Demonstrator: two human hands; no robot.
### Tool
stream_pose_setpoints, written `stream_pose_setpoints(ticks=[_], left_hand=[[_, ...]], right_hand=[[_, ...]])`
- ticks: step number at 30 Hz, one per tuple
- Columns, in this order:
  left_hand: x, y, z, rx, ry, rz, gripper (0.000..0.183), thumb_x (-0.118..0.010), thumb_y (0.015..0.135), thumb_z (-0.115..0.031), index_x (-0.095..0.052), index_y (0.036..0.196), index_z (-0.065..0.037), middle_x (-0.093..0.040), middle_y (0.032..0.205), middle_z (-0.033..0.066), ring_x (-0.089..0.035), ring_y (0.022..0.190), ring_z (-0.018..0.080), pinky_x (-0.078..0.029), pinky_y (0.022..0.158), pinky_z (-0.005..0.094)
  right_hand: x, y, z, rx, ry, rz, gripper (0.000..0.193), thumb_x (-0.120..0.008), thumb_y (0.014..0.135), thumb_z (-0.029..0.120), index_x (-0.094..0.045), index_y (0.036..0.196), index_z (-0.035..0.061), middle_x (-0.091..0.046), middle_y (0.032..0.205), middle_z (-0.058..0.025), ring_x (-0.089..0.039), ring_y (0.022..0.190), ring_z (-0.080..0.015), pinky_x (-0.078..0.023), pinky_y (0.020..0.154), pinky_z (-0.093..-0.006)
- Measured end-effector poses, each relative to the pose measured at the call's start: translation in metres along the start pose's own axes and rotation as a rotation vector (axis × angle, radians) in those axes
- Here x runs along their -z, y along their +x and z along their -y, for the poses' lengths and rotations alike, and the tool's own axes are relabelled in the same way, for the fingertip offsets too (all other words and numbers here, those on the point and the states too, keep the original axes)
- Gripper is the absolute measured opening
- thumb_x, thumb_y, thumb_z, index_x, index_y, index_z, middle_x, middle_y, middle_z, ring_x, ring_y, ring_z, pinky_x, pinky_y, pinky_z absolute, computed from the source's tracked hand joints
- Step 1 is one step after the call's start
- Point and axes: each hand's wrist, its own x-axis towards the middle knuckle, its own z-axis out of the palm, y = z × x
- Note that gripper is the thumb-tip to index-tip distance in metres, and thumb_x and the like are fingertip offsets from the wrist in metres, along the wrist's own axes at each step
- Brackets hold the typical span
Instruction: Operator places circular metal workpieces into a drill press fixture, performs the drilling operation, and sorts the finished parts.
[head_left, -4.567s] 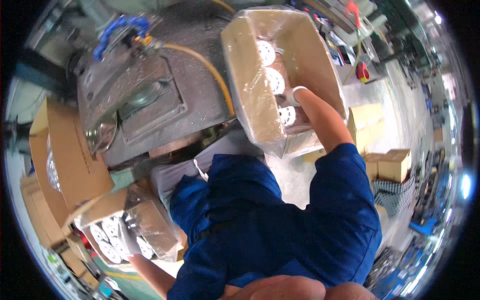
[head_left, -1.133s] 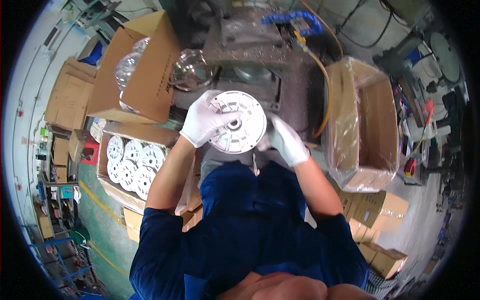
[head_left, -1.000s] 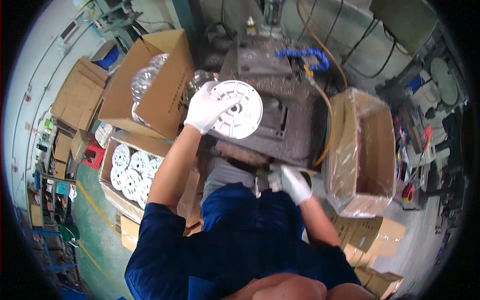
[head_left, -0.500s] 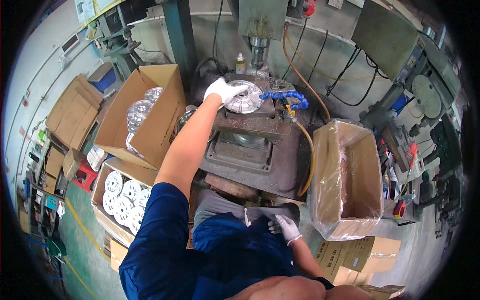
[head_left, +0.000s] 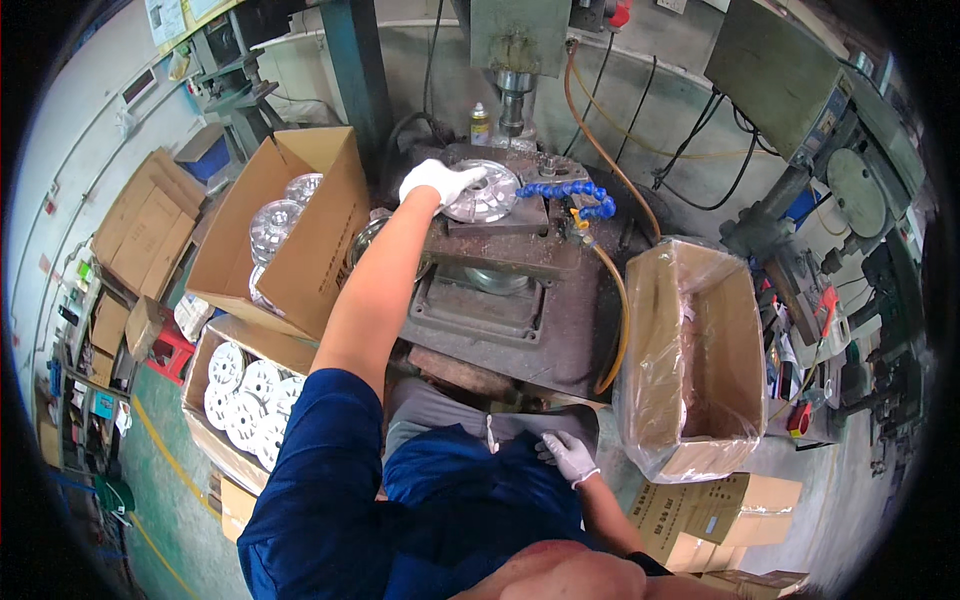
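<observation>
My left hand (head_left: 438, 183), in a white glove, grips the left edge of a round silver metal disc (head_left: 488, 193) with spokes. The disc lies on the block of a drill-press-like machine, below its spindle (head_left: 514, 100). A blue segmented coolant hose (head_left: 565, 190) reaches toward the disc's right side. My right hand (head_left: 570, 457), gloved too, rests on my lap with its fingers loosely stretched out and nothing in them. The underside of the disc and my left fingertips below it are hidden.
At the left, an open cardboard box (head_left: 341, 200) holds several silver wheel-like parts, and a lower box (head_left: 225, 455) holds several flat discs. A plastic-lined box (head_left: 655, 340) stands at the right. A spray can (head_left: 480, 126) stands behind the block; an orange hose (head_left: 622, 300) curves down beside it.
My left hand and the disc have shifted slightly to the left on the block. My right hand has stayed on my lap.
</observation>
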Motion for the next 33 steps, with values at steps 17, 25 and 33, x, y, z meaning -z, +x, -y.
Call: stream_pose_setpoints(ticks=[17,25,33], left_hand=[[-0.014,0.024,0.019,-0.126,-0.280,-0.015,0.082,-0.077,0.067,-0.054,-0.062,0.110,0.014,-0.068,0.102,0.0229,-0.067,0.088,0.0243,-0.052,0.077,0.0340],[-0.013,0.022,0.019,-0.150,-0.278,-0.051,0.078,-0.076,0.069,-0.050,-0.062,0.113,0.012,-0.068,0.104,0.0227,-0.067,0.090,0.0251,-0.051,0.080,0.0335],[-0.017,0.024,0.021,-0.141,-0.305,-0.057,0.082,-0.075,0.067,-0.056,-0.063,0.110,0.013,-0.067,0.106,0.0253,-0.067,0.096,0.0294,-0.051,0.083,0.0348]], right_hand=[[-0.017,0.026,-0.015,0.036,-0.155,0.057,0.039,-0.055,0.098,0.030,-0.058,0.117,-0.0041,-0.066,0.096,-0.0121,-0.062,0.084,-0.0167,-0.051,0.078,-0.0302],[-0.021,0.026,-0.030,0.129,-0.241,0.040,0.038,-0.054,0.098,0.029,-0.059,0.117,-0.0036,-0.067,0.095,-0.0106,-0.063,0.083,-0.0164,-0.052,0.077,-0.0295],[-0.035,0.041,-0.007,-0.035,0.027,0.020,0.038,-0.054,0.097,0.033,-0.061,0.116,0.0010,-0.068,0.090,-0.0081,-0.063,0.074,-0.0142,-0.051,0.065,-0.0271]])
